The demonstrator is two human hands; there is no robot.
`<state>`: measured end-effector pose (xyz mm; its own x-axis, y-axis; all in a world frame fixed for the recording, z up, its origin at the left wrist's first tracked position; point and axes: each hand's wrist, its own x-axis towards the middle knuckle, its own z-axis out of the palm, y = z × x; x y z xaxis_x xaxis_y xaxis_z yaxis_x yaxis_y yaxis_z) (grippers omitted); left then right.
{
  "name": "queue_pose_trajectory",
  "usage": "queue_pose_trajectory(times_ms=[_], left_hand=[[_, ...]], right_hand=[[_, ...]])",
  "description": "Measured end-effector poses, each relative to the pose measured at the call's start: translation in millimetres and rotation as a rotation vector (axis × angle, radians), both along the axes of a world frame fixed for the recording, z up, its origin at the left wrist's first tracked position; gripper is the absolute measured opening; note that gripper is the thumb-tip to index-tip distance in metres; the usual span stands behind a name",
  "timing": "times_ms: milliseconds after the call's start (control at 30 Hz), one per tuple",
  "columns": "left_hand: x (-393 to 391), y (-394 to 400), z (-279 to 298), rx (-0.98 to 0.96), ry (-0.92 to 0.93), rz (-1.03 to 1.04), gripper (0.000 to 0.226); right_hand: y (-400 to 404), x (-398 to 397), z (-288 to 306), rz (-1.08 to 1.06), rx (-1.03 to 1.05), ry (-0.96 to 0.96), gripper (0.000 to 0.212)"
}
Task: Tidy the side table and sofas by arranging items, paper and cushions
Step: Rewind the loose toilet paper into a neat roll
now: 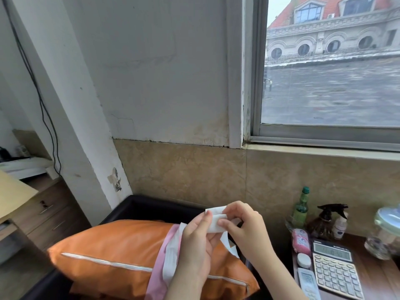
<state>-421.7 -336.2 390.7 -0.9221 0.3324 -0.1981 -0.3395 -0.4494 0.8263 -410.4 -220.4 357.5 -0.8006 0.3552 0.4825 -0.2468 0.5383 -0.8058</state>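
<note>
Nearest, in front of the orange cushion (pixel 112 254), the left hand (pixel 198 245) grips a white tissue (pixel 216 219), its thumb pressed on the folded upper part while a long white strip (edged in pink) hangs down past the wrist. The right hand (pixel 244 224) meets it from the right, its fingers (pixel 227 223) curled and pinching the same folded tissue just above the cushion. The cushion, with a white zip along its near edge, lies on a black sofa (pixel 149 207).

Right of the cushion stands a dark wooden desk (pixel 372 276). On it, nearest, lie a white remote (pixel 308 282) and a beige calculator (pixel 336 271); behind those, a small white-lidded pot (pixel 303 260) and a pink packet (pixel 300 239). Farther back, against the tan wall, stand a green bottle (pixel 301 207), a dark spray bottle (pixel 326 219) and a small white bottle (pixel 340 226). At the desk's right edge sits a clear glass jar (pixel 387 232) under a pale green lid; its contents cannot be made out.
</note>
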Motion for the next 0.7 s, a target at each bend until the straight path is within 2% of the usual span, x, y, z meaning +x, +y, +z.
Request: queue_pose_trajectory(times_ms=[100,167,233,433,700], left_hand=[[-2,3,-6,-0.062,-0.021,0.099,0.023],[-3,3,-7,-0.068,-0.055,0.142,0.023],[-4,2,-6,-0.043,-0.079,0.168,0.024],[0,1,-2,0.088,-0.163,0.102,0.027],[1,2,1,0.104,-0.133,0.047,0.036]], right_hand=[[-4,0,-5,-0.162,0.274,0.142,0.031],[-5,0,-11,-0.116,0.471,0.246,0.036],[-3,-1,-15,-0.043,0.538,0.277,0.036],[3,2,-21,-0.037,0.456,0.290,0.012],[0,6,-13,0.044,0.251,0.152,0.014]])
